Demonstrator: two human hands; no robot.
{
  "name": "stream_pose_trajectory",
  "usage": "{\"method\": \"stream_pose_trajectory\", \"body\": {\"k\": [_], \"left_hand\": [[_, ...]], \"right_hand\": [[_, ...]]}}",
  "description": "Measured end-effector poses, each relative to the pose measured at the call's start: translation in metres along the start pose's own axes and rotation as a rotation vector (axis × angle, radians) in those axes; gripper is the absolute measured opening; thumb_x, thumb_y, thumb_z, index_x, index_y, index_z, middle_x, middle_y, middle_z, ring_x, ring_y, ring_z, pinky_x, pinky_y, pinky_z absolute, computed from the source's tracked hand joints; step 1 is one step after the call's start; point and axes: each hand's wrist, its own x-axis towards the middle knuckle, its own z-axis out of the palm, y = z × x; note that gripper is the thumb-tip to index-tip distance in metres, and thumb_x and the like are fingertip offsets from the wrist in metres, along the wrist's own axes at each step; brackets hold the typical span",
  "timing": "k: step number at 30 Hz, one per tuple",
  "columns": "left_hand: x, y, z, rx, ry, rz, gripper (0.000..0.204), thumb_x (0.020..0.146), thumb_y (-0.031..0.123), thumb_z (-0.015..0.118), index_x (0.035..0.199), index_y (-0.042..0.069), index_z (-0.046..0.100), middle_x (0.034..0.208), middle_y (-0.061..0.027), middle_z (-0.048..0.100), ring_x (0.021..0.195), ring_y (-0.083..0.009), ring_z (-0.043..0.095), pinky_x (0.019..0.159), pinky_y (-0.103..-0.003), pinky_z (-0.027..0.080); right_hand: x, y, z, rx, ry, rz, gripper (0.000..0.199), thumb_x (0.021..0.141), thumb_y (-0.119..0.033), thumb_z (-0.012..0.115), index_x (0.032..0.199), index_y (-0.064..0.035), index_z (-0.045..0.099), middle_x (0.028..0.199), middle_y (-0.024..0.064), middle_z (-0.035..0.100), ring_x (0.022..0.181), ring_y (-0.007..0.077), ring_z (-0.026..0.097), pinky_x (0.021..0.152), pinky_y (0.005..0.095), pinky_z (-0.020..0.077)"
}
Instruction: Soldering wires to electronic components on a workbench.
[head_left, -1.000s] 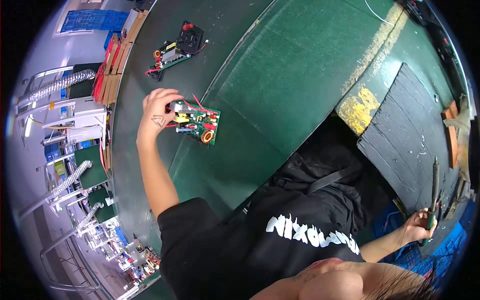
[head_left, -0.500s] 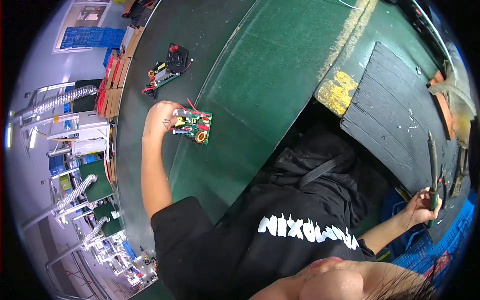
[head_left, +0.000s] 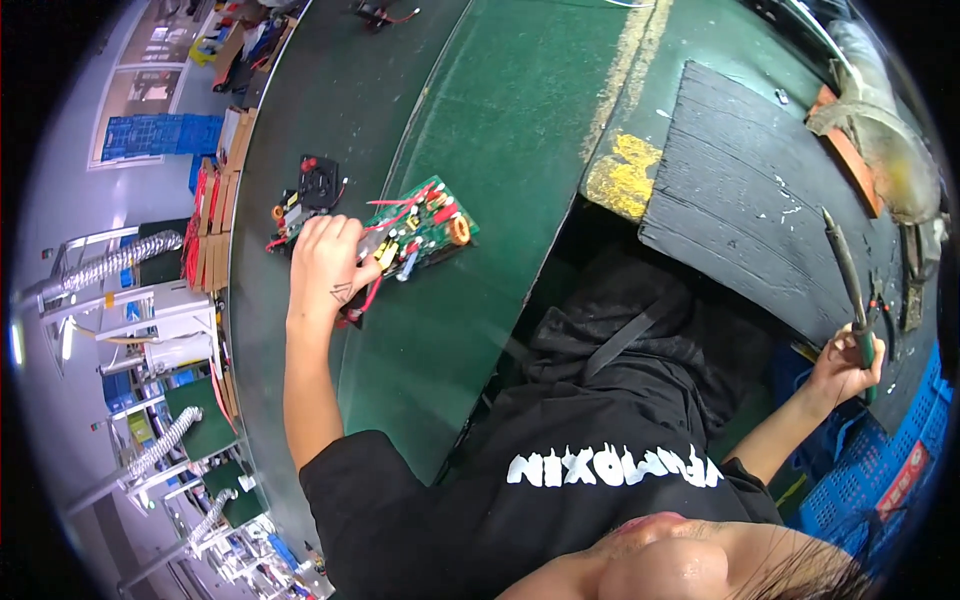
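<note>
My left hand [head_left: 328, 262] is closed on the near left edge of a green circuit board [head_left: 437, 229]. This board carries a copper ring coil, red parts and red wires, and it is tilted above the green work surface. Beyond my fingers sits another board assembly [head_left: 319, 184] with a black fan, partly hidden by the hand. At the far right, my right hand [head_left: 840, 372] grips the green handle of a soldering iron [head_left: 847, 262], its tip pointing up and away from me.
A black mat [head_left: 740, 190] covers the bench at right, beside a yellow patch [head_left: 622, 178]. Pliers [head_left: 881, 308] lie right of the iron. A translucent duct [head_left: 880, 140] stands by an orange-brown block [head_left: 850, 160]. Below is a blue crate [head_left: 870, 480].
My left hand has turned and tilted the circuit board, shifting it right. The fan assembly now appears nearer that hand. Another dark part shows at the top. The right hand still holds the iron.
</note>
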Motion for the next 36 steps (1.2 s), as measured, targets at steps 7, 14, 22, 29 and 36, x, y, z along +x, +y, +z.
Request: {"method": "stream_pose_trajectory", "body": {"k": [7, 14, 22, 29, 36], "left_hand": [[0.088, 0.021, 0.007, -0.186, -0.053, 0.163, 0.024, 0.057, 0.017, 0.067, 0.073, 0.003, 0.055, 0.069, -0.0097, 0.058, 0.072, -0.0286, 0.057, 0.08, -0.037, 0.044], [0.169, 0.041, 0.01, -0.441, -0.201, 0.267, 0.02, 0.057, 0.012, 0.068, 0.072, 0.003, 0.06, 0.071, -0.0105, 0.064, 0.07, -0.0262, 0.061, 0.077, -0.035, 0.046], [0.248, 0.06, -0.031, -0.527, -0.527, 0.209, 0.025, 0.072, 0.016, 0.068, 0.091, 0.001, 0.065, 0.084, -0.0137, 0.067, 0.08, -0.0215, 0.066, 0.075, -0.032, 0.051], [0.432, 0.131, 0.033, -0.073, 0.494, 0.469, 0.038, 0.079, 0.029, 0.064, 0.11, 0.007, 0.059, 0.104, -0.0161, 0.061, 0.096, -0.0317, 0.058, 0.086, -0.039, 0.048], [0.533, 0.162, 0.082, -0.225, 0.571, 0.055, 0.016, 0.081, 0.02, 0.054, 0.087, 0.012, 0.066, 0.086, -0.0124, 0.067, 0.085, -0.0323, 0.064, 0.075, -0.041, 0.052]], "right_hand": [[-0.005, 0.01, 0.007, -0.016, -0.052, -0.072, 0.025, 0.091, -0.028, 0.048, 0.083, -0.0055, 0.053, 0.084, 0.0129, 0.063, 0.065, 0.0178, 0.053, 0.056, 0.0262, 0.0431], [-0.009, 0.01, 0.013, -0.054, 0.024, -0.152, 0.026, 0.093, -0.03, 0.045, 0.084, -0.0066, 0.049, 0.081, 0.0148, 0.063, 0.061, 0.0175, 0.053, 0.051, 0.0257, 0.0435], [-0.012, 0.014, 0.019, -0.11, 0.043, -0.168, 0.024, 0.092, -0.034, 0.047, 0.086, -0.0106, 0.045, 0.086, 0.0149, 0.064, 0.06, 0.0168, 0.057, 0.046, 0.0267, 0.0459], [-0.012, 0.022, 0.041, -0.264, 0.236, -0.261, 0.029, 0.091, -0.037, 0.047, 0.088, -0.0089, 0.044, 0.076, 0.0126, 0.058, 0.053, 0.0171, 0.057, 0.042, 0.0261, 0.0476], [-0.01, 0.024, 0.05, -0.237, 0.211, -0.251, 0.031, 0.09, -0.038, 0.049, 0.089, -0.0083, 0.042, 0.068, 0.0114, 0.054, 0.044, 0.0176, 0.052, 0.035, 0.0244, 0.0436]]}}
